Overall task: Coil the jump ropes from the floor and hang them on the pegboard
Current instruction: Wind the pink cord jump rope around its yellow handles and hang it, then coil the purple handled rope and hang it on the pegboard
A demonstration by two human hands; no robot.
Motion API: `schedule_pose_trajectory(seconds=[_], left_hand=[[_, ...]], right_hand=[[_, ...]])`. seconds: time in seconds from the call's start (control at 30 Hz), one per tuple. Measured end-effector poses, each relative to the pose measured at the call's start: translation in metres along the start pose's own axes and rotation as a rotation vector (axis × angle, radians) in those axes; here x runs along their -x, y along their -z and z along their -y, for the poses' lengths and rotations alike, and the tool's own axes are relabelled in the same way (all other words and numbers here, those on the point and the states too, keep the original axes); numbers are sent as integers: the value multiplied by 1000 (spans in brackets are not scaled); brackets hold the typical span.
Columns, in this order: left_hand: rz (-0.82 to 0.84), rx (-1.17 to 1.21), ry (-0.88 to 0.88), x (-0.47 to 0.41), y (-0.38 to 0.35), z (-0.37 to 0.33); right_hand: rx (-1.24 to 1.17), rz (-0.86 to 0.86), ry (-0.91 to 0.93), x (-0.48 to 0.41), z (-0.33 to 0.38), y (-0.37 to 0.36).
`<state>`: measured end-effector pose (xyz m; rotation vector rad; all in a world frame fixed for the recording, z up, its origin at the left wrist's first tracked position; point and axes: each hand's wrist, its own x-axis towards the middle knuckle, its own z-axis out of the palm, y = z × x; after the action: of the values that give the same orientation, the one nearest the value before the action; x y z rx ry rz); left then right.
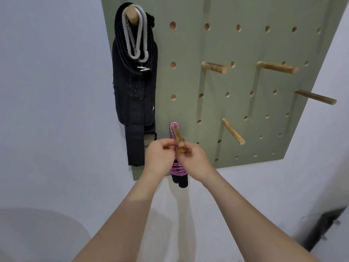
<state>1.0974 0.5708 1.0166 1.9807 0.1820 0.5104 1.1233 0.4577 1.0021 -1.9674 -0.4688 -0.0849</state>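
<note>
A pink jump rope (177,170) hangs coiled from a wooden peg (178,135) at the lower left of the green pegboard (245,44); its loop goes over the peg and its black handles point down below the board. My left hand (159,157) and my right hand (194,160) meet just under the peg's tip. Both pinch a thin yellow-green rope (178,150) there. Most of that rope is hidden behind my fingers.
A black strap bundle (135,87) with grey carabiners (135,40) hangs from the top-left peg. Bare wooden pegs (233,131) stick out across the board to the right. White wall surrounds the board; a dark object (321,227) sits at the lower right.
</note>
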Motion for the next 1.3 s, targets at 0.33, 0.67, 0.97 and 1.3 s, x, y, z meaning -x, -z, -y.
schedule_pose_trajectory(seconds=[0.33, 0.67, 0.97, 1.3], left_hand=[[107, 427, 265, 128, -29, -4], [472, 44, 278, 355, -75, 38], [815, -248, 222, 539, -120, 105], [1076, -228, 330, 679, -153, 164]], right_hand=[[39, 181, -105, 97, -7, 48], [-161, 217, -367, 296, -71, 101], [-154, -104, -835, 542, -205, 110], [-461, -624, -1485, 811, -247, 109]])
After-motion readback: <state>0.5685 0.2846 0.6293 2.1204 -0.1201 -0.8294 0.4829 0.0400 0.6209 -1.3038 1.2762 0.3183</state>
